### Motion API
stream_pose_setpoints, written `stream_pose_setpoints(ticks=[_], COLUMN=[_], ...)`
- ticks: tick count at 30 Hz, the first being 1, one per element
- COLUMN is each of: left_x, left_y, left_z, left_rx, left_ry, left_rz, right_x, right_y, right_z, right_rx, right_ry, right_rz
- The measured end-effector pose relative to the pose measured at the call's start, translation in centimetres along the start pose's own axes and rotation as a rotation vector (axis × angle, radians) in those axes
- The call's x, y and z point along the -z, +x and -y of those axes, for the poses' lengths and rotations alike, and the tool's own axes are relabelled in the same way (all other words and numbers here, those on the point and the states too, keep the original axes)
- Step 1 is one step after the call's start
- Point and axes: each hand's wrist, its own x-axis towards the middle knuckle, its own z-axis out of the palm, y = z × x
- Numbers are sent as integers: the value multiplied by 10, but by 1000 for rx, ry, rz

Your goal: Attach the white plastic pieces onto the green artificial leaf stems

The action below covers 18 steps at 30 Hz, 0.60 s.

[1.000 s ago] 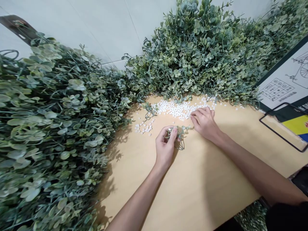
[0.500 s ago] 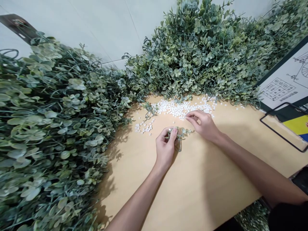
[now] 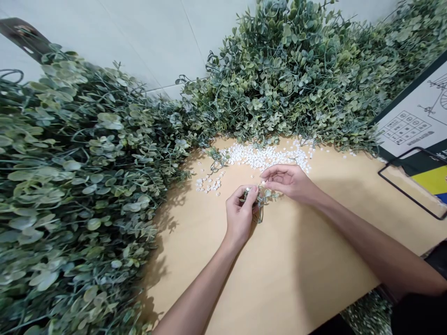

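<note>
Right hand [image 3: 291, 183] has moved from the beads [image 3: 254, 156] to the sprig [image 3: 267, 195], pinching one bead [image 3: 263, 184]; left hand [image 3: 240, 211], curled closed, grips the sprig, which juts rightward.

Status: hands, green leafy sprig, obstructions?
Left hand gripping green leafy sprig. Right hand beside it, apparently pinching small white piece. Nothing visibly blocking either hand.

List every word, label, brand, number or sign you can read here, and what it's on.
None can be read. On the panel:
Grid: marks too small.
Line of print under the grid: too small and blurred.
White characters near the picture's edge: too blurred.
</note>
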Motion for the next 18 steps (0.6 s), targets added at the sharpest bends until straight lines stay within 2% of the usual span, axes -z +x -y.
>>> stream_pose_setpoints(ticks=[18], left_x=[2], left_y=[-1], left_z=[1], left_rx=[-12], left_ry=[66], left_rz=[14], right_x=[3], right_y=[0], right_z=[9], right_rx=[11], right_ry=[-83], right_rz=[14])
